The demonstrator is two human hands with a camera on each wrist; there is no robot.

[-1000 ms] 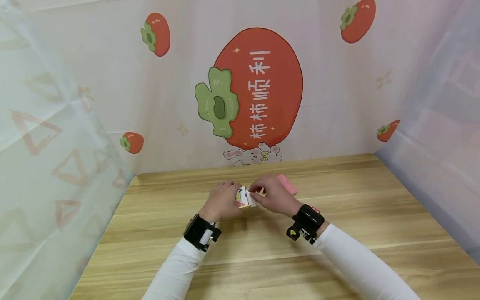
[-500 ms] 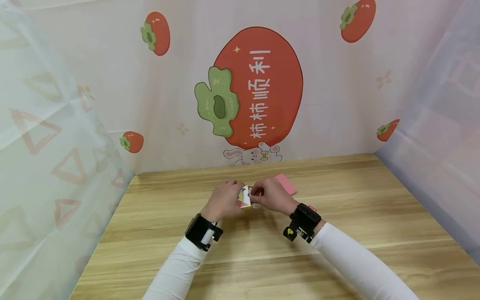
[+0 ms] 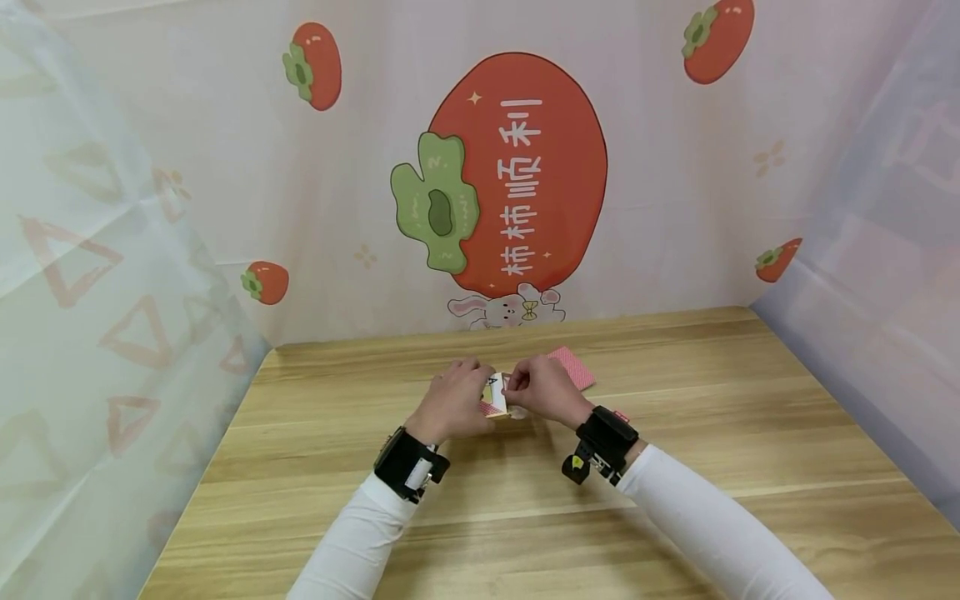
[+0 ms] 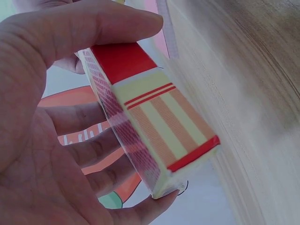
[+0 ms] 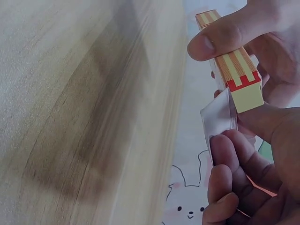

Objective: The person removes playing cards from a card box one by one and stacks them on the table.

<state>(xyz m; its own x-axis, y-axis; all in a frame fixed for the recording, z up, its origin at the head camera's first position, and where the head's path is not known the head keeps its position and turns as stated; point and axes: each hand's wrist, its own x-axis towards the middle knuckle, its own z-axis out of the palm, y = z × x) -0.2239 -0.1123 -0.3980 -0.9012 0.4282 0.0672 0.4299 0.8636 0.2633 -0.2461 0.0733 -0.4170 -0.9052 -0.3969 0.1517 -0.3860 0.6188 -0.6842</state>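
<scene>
My left hand and the card box it grips have shifted slightly right, near the far edge of the desk; my right hand pinches clear film. 2 wrist views show a striped side the head view hides.

Item count
Present were two hands, one striped box, one clear flap, one patterned rectangle, two wrist units and five printed persimmons.

There is room to pass over the tabletop toward its left and right edges, outside both sleeves. The backdrop bars the far edge; near it, a red-patterned rectangle lies just beside the right hand.
</scene>
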